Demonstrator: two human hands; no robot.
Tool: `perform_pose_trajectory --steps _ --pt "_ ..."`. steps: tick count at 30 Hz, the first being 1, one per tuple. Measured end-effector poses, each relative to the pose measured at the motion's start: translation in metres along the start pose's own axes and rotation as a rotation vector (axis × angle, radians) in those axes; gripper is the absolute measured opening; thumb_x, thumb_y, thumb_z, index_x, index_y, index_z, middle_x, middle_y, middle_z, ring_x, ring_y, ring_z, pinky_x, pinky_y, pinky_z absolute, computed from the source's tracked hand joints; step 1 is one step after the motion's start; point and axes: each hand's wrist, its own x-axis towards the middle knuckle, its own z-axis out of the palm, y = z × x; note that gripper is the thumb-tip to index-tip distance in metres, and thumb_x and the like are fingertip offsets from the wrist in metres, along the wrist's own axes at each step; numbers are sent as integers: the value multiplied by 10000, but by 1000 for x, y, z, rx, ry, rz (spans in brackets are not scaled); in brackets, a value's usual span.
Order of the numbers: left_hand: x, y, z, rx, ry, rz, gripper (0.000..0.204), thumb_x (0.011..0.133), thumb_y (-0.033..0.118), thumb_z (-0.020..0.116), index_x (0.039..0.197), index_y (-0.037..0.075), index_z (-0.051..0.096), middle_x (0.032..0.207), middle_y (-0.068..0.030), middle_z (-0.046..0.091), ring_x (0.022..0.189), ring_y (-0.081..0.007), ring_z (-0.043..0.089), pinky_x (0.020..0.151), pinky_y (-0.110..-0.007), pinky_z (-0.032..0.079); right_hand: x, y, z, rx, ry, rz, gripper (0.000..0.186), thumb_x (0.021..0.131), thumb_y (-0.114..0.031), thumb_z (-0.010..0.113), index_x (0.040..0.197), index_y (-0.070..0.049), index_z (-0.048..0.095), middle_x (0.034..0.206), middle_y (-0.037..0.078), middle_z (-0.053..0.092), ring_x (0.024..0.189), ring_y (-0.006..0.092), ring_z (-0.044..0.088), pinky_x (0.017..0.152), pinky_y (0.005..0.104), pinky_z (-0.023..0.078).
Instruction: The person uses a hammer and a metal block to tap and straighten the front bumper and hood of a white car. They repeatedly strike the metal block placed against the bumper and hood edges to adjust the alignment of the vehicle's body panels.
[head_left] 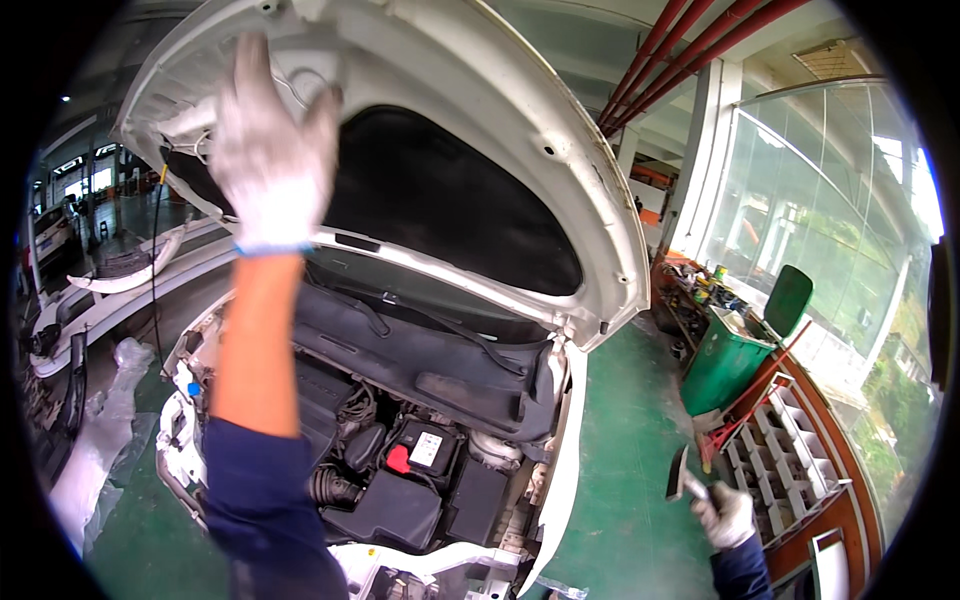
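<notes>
My left hand (272, 160), in a white work glove with a blue cuff, is raised in front of the white car hood's underside (480, 75). It is blurred, with its thumb and fingers apart and nothing seen in them; whether it touches the hood I cannot tell. The hood stands up over the engine bay, where a black battery (425, 447) with a red terminal cover (398, 459) shows. Low on the right, my gloved right hand (727, 518) grips a hand tool with a flat dark head (677, 474) and pale handle, held away from the car.
A green wheeled bin (722, 365) with its lid up stands right of the car, beside a cluttered bench (690, 290). A grey compartment rack (785, 455) leans by the low wall under the windows. Left lie a removed bumper (125, 268) and plastic sheeting (112, 420).
</notes>
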Motion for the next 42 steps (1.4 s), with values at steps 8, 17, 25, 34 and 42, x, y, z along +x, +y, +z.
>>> perform_pose_trajectory --steps 8,17,25,34,42 --pt "-96 173 36 -469 -62 -105 807 1025 482 561 1613 22 256 1632 -328 227 1469 -490 354 1155 -536 414 -69 68 98 -15 -348 318 490 863 -525 757 855 -39 695 695 182 667 657 374 682 604 401 522" --pt "-199 290 21 -548 -491 -79 1004 836 300 733 1619 7 177 1556 -429 248 1405 -569 377 1148 -552 407 -124 164 139 143 -530 512 621 904 -635 649 1100 -52 736 998 241 729 922 403 707 802 443 533" --pt "-96 209 -27 -223 -419 278 534 736 79 769 1249 103 622 1231 -127 631 1148 -326 635 1002 -462 532 -279 324 259 238 -776 726 515 935 -539 644 1092 -51 698 834 122 679 771 238 627 698 412 502" --pt "78 144 -40 119 -491 576 226 840 291 776 970 106 778 978 -72 754 979 -268 699 1122 -510 419 -180 283 230 686 -578 1041 223 968 -264 678 1063 -64 649 748 31 585 621 175 564 567 354 480" --pt "75 154 -54 337 -667 646 343 907 183 690 1242 109 682 1246 -116 673 1230 -337 599 1186 -561 331 8 191 172 1250 -456 653 218 980 -183 671 1136 -37 626 740 21 587 559 118 529 479 283 459"
